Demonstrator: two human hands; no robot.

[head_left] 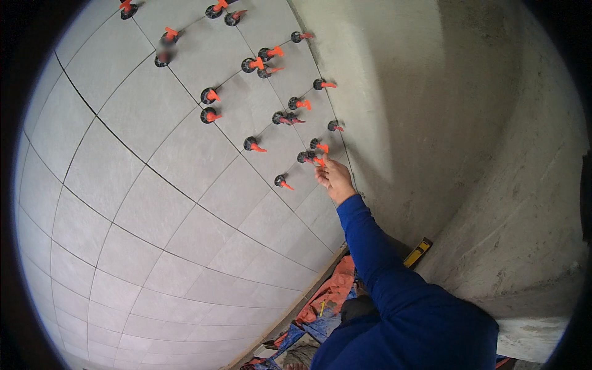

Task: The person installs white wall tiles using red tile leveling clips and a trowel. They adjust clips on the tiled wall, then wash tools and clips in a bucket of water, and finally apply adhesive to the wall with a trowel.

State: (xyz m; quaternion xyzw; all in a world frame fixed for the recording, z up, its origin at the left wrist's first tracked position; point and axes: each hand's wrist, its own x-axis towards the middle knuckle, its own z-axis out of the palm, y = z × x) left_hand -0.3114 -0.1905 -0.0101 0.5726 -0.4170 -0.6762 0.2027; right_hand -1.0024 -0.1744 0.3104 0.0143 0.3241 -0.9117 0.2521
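Note:
Large pale grey tiles [160, 191] cover the wall in front of me. Along several of their joints sit tile levelers with round black bases and orange T-shaped handles. My right hand [335, 178], in a blue sleeve, reaches up to the tiles' right edge. Its fingers are closed at the orange handle of one tile leveler [319, 161], partly covering it. Just above that hand is another tile leveler [317, 145], and one more [282, 182] sits to its lower left. My left hand is out of view.
A bare cement wall [407, 105] meets the tiles on the right. By its foot is a yellow spirit level [418, 253]. Orange sheeting [330, 290] and blue sheeting lie crumpled below, beside a long narrow edge [290, 322] under the tiles.

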